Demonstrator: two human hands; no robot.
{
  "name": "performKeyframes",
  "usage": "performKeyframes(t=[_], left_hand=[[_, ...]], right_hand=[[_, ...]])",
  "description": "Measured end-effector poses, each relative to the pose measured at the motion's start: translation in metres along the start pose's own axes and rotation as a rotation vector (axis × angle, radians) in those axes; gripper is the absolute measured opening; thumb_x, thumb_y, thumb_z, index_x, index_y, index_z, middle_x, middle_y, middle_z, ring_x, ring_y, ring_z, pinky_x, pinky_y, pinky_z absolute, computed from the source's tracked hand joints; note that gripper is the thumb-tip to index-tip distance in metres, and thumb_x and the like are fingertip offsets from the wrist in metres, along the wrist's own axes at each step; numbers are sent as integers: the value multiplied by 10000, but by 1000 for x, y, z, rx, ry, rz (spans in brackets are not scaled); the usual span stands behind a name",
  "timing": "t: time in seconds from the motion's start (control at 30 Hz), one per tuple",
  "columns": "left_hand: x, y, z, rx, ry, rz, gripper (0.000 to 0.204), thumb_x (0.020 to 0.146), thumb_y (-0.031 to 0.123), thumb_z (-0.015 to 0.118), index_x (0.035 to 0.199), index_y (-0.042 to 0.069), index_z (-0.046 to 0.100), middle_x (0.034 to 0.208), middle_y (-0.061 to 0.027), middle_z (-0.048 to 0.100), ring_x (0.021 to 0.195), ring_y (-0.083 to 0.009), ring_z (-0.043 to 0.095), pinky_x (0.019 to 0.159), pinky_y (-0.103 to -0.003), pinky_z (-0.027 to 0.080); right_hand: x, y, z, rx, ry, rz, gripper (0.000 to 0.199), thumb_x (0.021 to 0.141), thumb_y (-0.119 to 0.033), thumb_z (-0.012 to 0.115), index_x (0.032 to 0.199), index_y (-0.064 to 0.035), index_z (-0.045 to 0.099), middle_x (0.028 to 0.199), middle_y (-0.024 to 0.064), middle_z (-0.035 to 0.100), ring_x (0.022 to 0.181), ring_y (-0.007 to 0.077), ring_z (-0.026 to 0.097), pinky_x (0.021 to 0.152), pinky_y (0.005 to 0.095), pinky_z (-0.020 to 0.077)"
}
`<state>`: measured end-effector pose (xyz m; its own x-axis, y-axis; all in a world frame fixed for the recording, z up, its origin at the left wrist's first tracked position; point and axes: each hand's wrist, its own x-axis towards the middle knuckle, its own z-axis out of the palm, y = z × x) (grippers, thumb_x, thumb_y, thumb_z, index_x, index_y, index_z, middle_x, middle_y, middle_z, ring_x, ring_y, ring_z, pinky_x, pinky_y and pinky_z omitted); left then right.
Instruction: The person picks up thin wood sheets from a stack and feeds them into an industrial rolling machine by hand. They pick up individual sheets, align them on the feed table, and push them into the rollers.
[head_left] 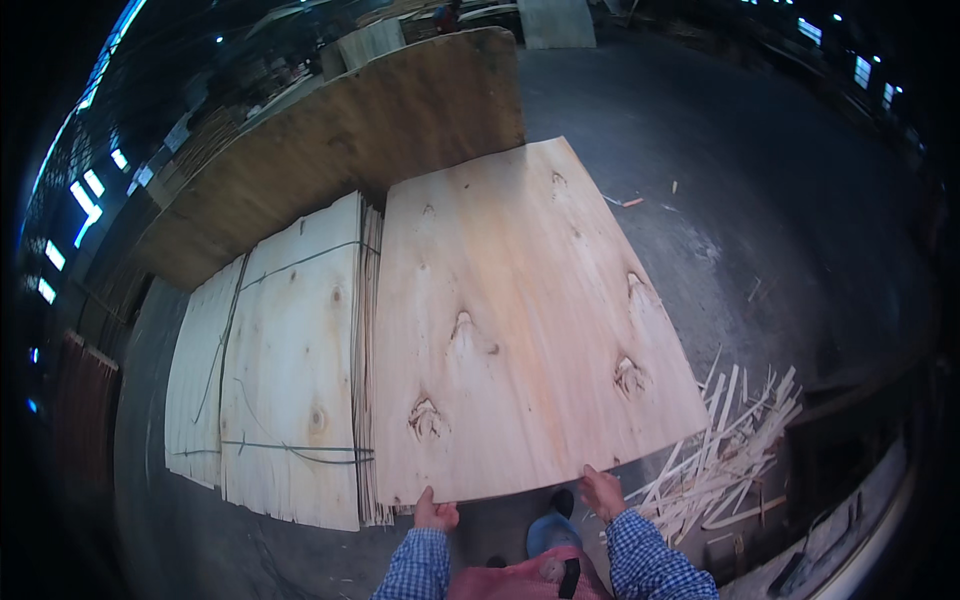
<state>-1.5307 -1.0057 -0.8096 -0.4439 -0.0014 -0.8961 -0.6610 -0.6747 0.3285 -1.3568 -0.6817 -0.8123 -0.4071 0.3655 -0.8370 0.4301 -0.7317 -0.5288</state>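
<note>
A large, pale wood veneer sheet (520, 330) with several dark knots stretches out in front of me. Its near edge is gripped at the left corner by my left hand (436, 512), thumb on top and fingers curled beneath. Farther right along the same edge, my right hand (602, 494) pinches the sheet, the fingers partly hidden under it. What supports the sheet from below cannot be seen. Just left of it stands a strapped stack of veneer (290, 370), bound with dark bands, its layered edges facing the sheet.
Beyond the stacks a tall brown board (350, 130) stands on edge. A heap of thin wood strips (725, 440) litters the dark floor (780, 250) at the right. Another veneer stack (195, 370) adjoins on the left. My shoe (562, 502) shows below the sheet's near edge.
</note>
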Motion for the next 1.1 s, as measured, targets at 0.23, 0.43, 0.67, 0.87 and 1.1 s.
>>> performKeyframes(t=[0.23, 0.43, 0.67, 0.87, 1.1], left_hand=[[-117, 38, 53, 457, -313, 262, 359, 954, 288, 618, 1267, 134, 535, 1169, -74, 650, 902, -201, 676, 653, -323, 564], [-89, 38, 29, 418, -300, 339, 384, 968, 153, 583, 1337, 98, 488, 1204, -83, 638, 1050, -248, 648, 840, -398, 569], [-148, 72, -1, 395, -507, 460, 449, 935, 76, 598, 1360, 75, 456, 1237, -114, 613, 1066, -282, 641, 828, -437, 578], [-189, 142, -188, 437, -342, 398, 523, 904, 26, 617, 1387, 49, 417, 1267, -127, 589, 1107, -310, 619, 819, -465, 593], [-214, 204, -418, 618, -19, 299, 463, 912, 231, 659, 1273, -38, 555, 1133, -145, 672, 1052, -262, 638, 897, -377, 522]], right_hand=[[10, -21, -6, 601, -100, 95, 408, 917, -431, 645, 1203, -145, 594, 1171, 67, 658, 1081, 268, 611, 941, 456, 481], [22, -27, -6, 555, -185, 18, 296, 928, -323, 656, 1163, -150, 607, 1131, 47, 680, 1064, 251, 643, 914, 459, 523], [-69, -8, 4, 562, -194, -193, 205, 943, -230, 641, 1100, -107, 597, 1075, 71, 685, 955, 220, 686, 817, 371, 593], [-168, 212, -20, 289, -319, 267, 143, 936, -106, 580, 1039, -14, 619, 918, 77, 688, 772, 192, 676, 737, 323, 585], [-210, 232, -135, -728, 381, -530, 524, 764, -270, 759, 1097, 98, 594, 941, 133, 686, 877, 177, 664, 794, 312, 539]])
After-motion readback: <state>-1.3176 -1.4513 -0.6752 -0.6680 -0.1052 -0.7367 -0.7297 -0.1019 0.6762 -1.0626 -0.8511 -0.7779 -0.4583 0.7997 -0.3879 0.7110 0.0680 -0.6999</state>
